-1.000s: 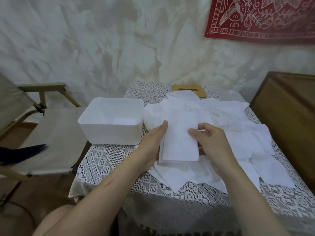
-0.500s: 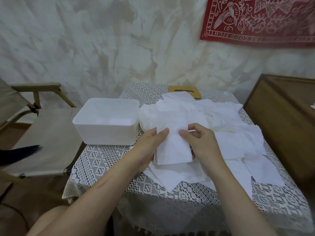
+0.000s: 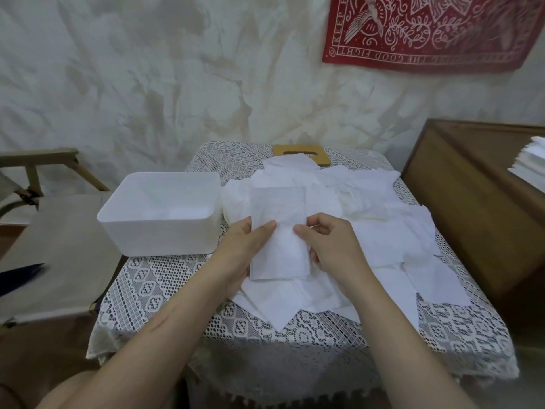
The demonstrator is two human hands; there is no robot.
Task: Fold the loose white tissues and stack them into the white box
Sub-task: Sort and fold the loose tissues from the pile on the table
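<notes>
Thumbs of the left hand and right hand pinch a narrow folded white paper tissue held between them. Just left of the left hand the open white plastic box looks empty, and loose white tissues sprawl beneath and right of the right hand, so nearly all the work remains. Since half a second ago the tissue has risen off them, thumbs closer together.

A lace-covered table stands against the pale wall. At its far edge lies 1 tan wooden board with a slot. Left of the table sits 1 canvas folding chair, right of it a brown wooden cabinet. Above the table, on the wall, hangs a red patterned cloth.
</notes>
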